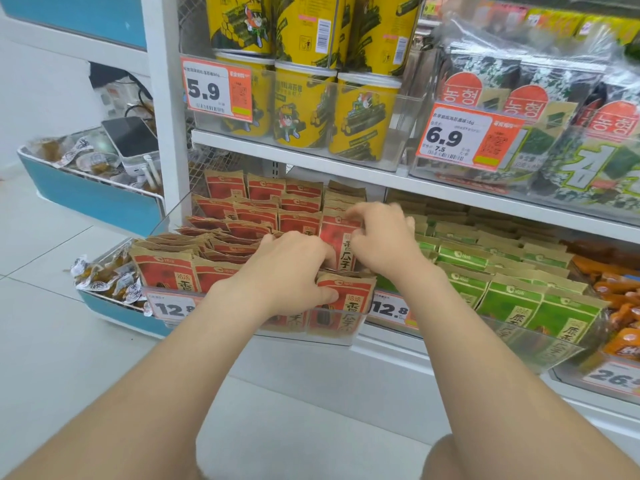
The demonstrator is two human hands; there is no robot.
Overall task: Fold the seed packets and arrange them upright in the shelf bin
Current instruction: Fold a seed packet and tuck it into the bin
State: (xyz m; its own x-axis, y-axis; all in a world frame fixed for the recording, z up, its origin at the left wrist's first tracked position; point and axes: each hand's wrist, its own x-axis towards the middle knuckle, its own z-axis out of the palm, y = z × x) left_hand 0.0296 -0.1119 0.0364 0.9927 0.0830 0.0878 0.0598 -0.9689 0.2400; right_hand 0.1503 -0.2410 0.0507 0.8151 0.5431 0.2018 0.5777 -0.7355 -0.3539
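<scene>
Head view: my left hand [287, 271] grips the red seed packet [349, 301] at the front wall of the shelf bin [168, 220] — thumb on its face. My right hand [384, 237] pinches an upright packet [337, 237] deeper in.

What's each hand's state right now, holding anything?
Left hand: pinches the front red-and-brown paper seed packet in the clear plastic shelf bin.
Right hand: grips the top of the upright red paper packet behind it.
</scene>
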